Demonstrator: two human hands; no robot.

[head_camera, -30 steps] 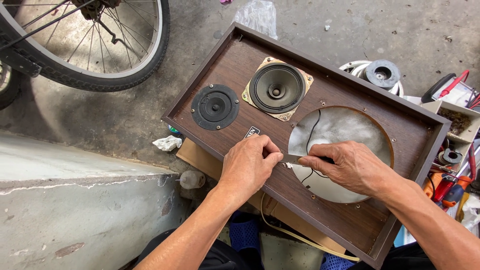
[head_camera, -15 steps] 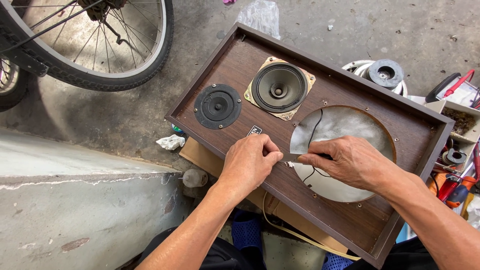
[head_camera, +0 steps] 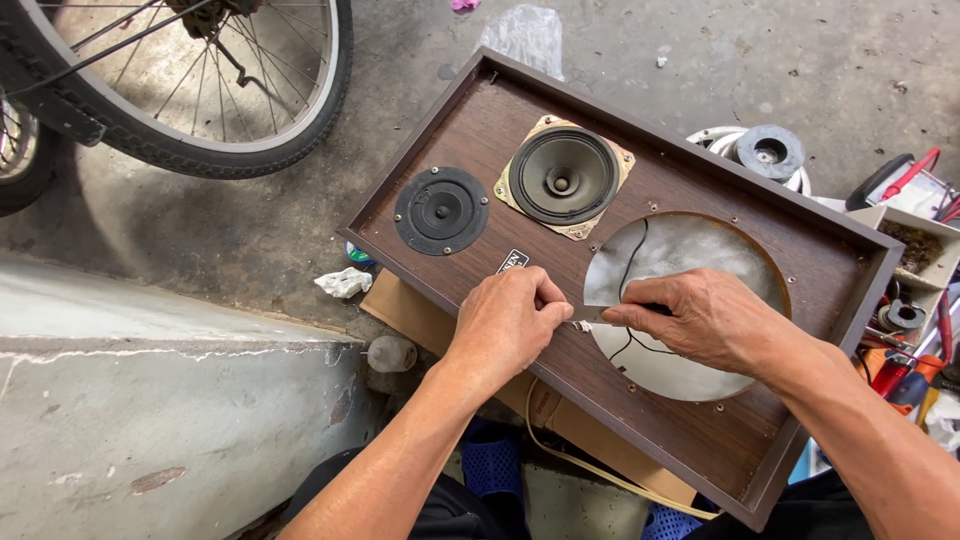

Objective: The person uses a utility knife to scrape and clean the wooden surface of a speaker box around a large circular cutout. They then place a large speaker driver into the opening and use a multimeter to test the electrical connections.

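Note:
A brown wooden speaker cabinet (head_camera: 690, 180) lies face up on my lap and a cardboard box. It carries a small black tweeter (head_camera: 441, 210), a mid driver (head_camera: 563, 176) on a gold plate, and a large round hole (head_camera: 700, 250) with grey stuffing and black wires inside. My left hand (head_camera: 505, 325) and my right hand (head_camera: 700, 320) meet at the hole's left rim. Both pinch the ends of a thin wire (head_camera: 582, 324) between fingertips.
A bicycle wheel (head_camera: 200, 90) stands at the upper left on the concrete floor. A concrete step (head_camera: 150, 400) lies at the lower left. A speaker magnet (head_camera: 770, 152) and a tray of tools (head_camera: 915, 260) sit at the right. A cream cable (head_camera: 590, 465) runs under the cabinet.
Both hands stay pinched together at the hole's rim. The view shifts only slightly.

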